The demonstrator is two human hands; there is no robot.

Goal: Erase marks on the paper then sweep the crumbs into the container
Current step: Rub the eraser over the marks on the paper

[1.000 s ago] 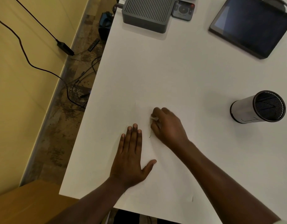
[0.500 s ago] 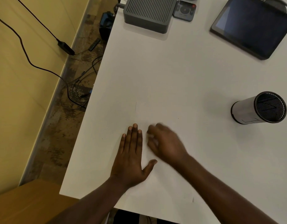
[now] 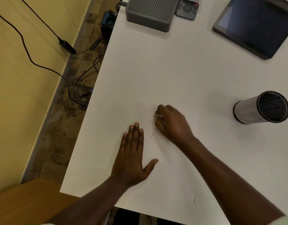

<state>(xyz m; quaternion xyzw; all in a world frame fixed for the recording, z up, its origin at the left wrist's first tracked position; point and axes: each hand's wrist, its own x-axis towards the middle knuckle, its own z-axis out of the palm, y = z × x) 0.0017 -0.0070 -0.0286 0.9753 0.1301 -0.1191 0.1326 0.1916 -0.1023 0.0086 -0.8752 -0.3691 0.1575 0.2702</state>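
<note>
A white sheet of paper (image 3: 166, 181) lies on the white table (image 3: 180, 75) near its front edge. My left hand (image 3: 132, 156) presses flat on the sheet with straight fingers. My right hand (image 3: 171, 122) is curled over the paper and pinches a small pale eraser (image 3: 157, 115), mostly hidden by the fingers. A short dark pencil mark (image 3: 151, 135) shows just below that hand. The mesh cylinder container (image 3: 261, 108) lies on its side at the right, its dark mouth facing right.
At the back stand a grey ribbed box (image 3: 150, 12), a small dark device (image 3: 187, 8) and a dark tablet (image 3: 255, 25). The table's left edge drops to a floor with black cables (image 3: 47, 67). A wooden surface (image 3: 26, 202) sits at bottom left.
My right hand rubbed down toward me with the eraser, then back up the paper. My left hand stayed flat in place.
</note>
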